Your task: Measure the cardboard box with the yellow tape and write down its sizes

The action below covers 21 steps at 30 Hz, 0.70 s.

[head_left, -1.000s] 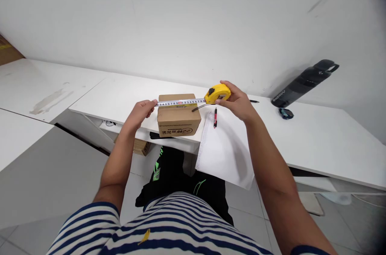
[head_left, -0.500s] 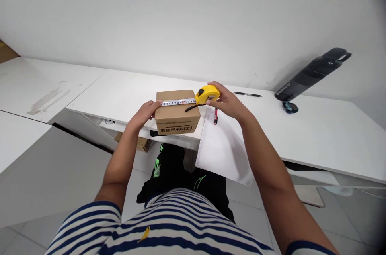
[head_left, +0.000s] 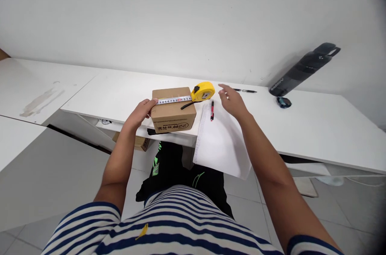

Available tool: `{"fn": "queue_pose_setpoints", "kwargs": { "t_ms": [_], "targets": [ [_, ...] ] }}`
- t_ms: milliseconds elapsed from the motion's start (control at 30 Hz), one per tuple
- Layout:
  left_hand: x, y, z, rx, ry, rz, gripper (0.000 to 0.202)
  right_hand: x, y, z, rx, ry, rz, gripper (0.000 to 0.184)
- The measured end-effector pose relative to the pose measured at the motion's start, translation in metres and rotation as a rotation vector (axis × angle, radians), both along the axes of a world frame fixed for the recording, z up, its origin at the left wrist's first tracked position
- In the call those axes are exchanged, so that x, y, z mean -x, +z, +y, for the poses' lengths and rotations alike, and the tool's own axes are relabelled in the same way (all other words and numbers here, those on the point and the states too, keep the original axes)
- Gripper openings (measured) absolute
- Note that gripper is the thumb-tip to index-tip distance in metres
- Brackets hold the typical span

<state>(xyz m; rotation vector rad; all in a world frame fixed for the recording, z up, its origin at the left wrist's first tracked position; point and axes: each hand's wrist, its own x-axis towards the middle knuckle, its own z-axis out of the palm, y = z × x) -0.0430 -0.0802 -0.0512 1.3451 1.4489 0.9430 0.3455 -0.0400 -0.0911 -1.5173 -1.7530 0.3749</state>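
A brown cardboard box [head_left: 173, 122] with dark printing on its front stands at the desk's front edge. Across its top lies the white blade of a yellow tape measure [head_left: 203, 91], whose case rests at the box's right edge with a black strap hanging from it. My left hand [head_left: 141, 113] grips the blade's end at the box's left edge, thumb on top; its other fingers are partly hidden. To the right of the case, my right hand [head_left: 231, 101] is raised and holds nothing, its fingers apart. Below it are a red pen [head_left: 212, 110] and white paper [head_left: 221, 146].
On the white desk [head_left: 304, 122], a black pen [head_left: 245, 90] lies near the wall. A black bottle [head_left: 301, 71] leans at the right, with a small dark object [head_left: 284, 103] beside it. The paper overhangs the front edge. Another cardboard box [head_left: 140, 142] sits below the desk.
My right hand has let go of the tape measure's case and moved away to the right. The tape measure stays on the box, and my left hand keeps its hold. The view has shifted slightly.
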Motion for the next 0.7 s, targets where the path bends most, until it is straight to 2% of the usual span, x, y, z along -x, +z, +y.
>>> {"fn": "queue_pose_setpoints", "kwargs": {
  "t_ms": [67,133,200,300,433,600,700],
  "targets": [
    [0.000,0.000,0.001,0.011,0.004,-0.006,0.048,-0.008,-0.018,0.008,0.059,-0.058,-0.347,0.051],
    [-0.001,0.000,0.002,0.019,0.011,-0.003,0.048,-0.010,-0.033,0.013,0.124,-0.010,-0.570,0.050],
    [-0.002,0.002,0.001,0.023,0.015,0.003,0.048,-0.009,-0.041,0.017,0.132,0.061,-0.640,0.046],
    [-0.003,0.004,0.001,0.030,0.019,0.001,0.049,-0.009,-0.044,0.019,0.093,0.147,-0.650,0.039],
    [-0.003,0.002,0.003,0.025,0.017,-0.018,0.051,-0.017,-0.037,0.019,0.047,0.168,-0.596,0.035],
    [-0.004,0.000,0.005,0.017,0.021,-0.035,0.054,-0.010,-0.039,0.007,-0.003,0.013,-0.410,0.033],
    [-0.006,0.002,0.004,0.006,0.036,-0.028,0.052,0.005,-0.046,0.000,0.031,-0.030,-0.008,0.027]
  ]
}}
